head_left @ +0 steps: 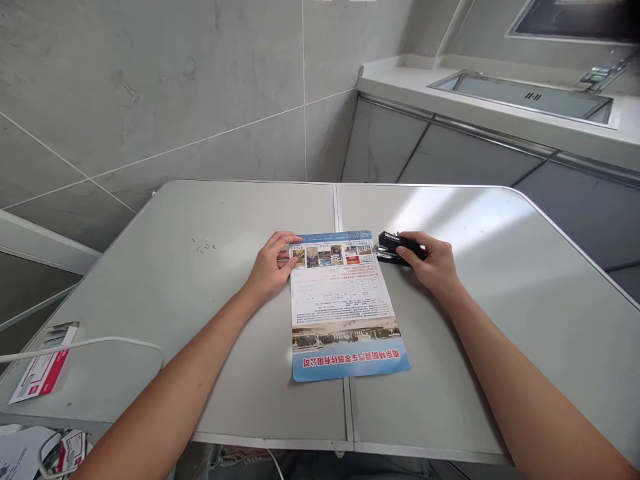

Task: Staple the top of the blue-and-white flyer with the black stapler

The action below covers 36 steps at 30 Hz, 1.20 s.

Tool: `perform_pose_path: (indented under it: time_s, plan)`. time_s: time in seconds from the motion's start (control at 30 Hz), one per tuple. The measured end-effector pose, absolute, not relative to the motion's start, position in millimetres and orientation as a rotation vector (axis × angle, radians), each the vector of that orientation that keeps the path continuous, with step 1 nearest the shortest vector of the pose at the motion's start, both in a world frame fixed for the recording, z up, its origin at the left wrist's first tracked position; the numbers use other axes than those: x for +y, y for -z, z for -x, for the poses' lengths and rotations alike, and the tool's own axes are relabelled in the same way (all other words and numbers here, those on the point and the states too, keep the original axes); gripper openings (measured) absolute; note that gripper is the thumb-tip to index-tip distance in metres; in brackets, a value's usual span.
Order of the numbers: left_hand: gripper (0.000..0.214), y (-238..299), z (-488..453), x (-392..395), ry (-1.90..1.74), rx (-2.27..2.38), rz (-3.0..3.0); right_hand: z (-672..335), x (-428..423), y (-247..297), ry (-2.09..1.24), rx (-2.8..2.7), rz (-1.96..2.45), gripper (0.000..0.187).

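Where the right margin of one printed sheet (pixel 345 293) ends, near its far corner, stands one black stapler (pixel 387 244), its nose at the paper's edge. Whether the paper lies between its jaws cannot be told. Stapler: long axis roughly crosswise, nose pointing left, rear end to the right and slightly nearer the person. Sheet: long axis running near to far, slightly askew; its large red lettering, one line on the near blue band, reads upside down from the person's side. Number of layers: cannot be told.

Hands: two. Right grip (pixel 423 257): closed around the stapler, thumb along the near side. Left grip (pixel 280 259): nearly closed on the sheet's left edge by the far corner, thumb on the printed face.

Support: one pale worktop (pixel 240 400), two panels, one central seam passing beneath the sheet. Left panel: several small metallic bits (pixel 204 247), too fine to count surely; one white cable (pixel 115 340); one red-and-white packet (pixel 47 367) near the left edge, under the cable.

Surroundings: one grey tiled wall (pixel 200 73) beyond; at upper right, one white counter (pixel 400 81) with one sink (pixel 520 93) and one faucet (pixel 597 75).
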<state>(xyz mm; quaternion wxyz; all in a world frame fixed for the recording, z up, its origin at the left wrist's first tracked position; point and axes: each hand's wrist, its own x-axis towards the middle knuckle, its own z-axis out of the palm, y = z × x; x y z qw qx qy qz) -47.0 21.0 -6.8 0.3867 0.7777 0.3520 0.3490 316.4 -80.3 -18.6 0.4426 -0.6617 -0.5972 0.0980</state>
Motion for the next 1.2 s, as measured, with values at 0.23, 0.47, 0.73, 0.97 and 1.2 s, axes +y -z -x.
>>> perform_pose_path:
  time_s: [0.23,0.47,0.73,0.97,1.2]
  plan:
    - [0.03,5.7,47.2,21.3,-0.878,0.929,-1.998,-315.6,-82.3,16.7,-0.305,-1.641,1.575,0.027]
    - [0.031,3.9,46.9,20.2,-0.884,0.932,-1.992,-313.5,-83.0,13.8,-0.27,-1.68,1.564,0.025]
    - [0.03,1.7,46.5,20.2,-0.897,0.915,-1.999,-309.0,-81.5,13.0,-0.239,-1.637,1.618,0.025]
    - [0.031,-0.4,45.9,19.9,-0.859,0.935,-2.031,-306.1,-81.5,10.2,-0.243,-1.658,1.586,0.025]
    - [0.031,-1.4,45.6,19.3,-0.865,0.934,-2.019,-304.4,-78.6,8.2,-0.254,-1.743,1.458,0.032]
